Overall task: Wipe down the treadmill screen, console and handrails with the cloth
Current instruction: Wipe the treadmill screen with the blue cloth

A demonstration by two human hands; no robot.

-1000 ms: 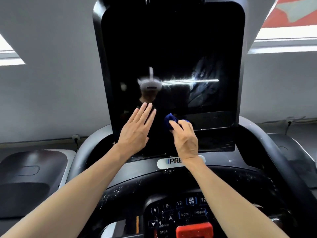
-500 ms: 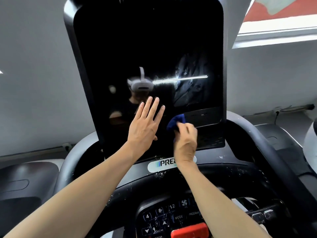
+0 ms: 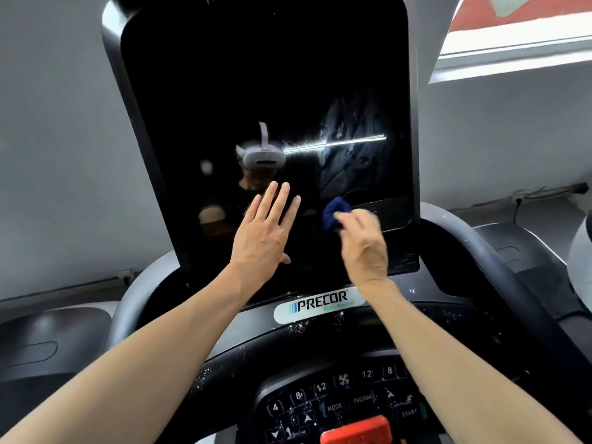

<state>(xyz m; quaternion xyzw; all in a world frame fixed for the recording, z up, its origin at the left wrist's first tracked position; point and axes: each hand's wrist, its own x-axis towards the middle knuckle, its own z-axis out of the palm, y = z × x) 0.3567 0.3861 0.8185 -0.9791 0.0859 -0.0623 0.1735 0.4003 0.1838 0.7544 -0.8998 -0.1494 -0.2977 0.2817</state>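
Treadmill screen, glossy black glass (image 3: 272,91) | right hand (image 3: 363,241) grip clamped on bunched dark-blue cloth (image 3: 334,213), shifted toward lower-right corner | left hand (image 3: 264,233) still flat, fingers apart | smears above remain unwiped.

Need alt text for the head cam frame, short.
A person's right hand presses a bunched blue cloth against the lower part of a dark treadmill screen, while the left hand lies flat on the glass beside it. Below are a Precor badge and a dust-speckled console with buttons.
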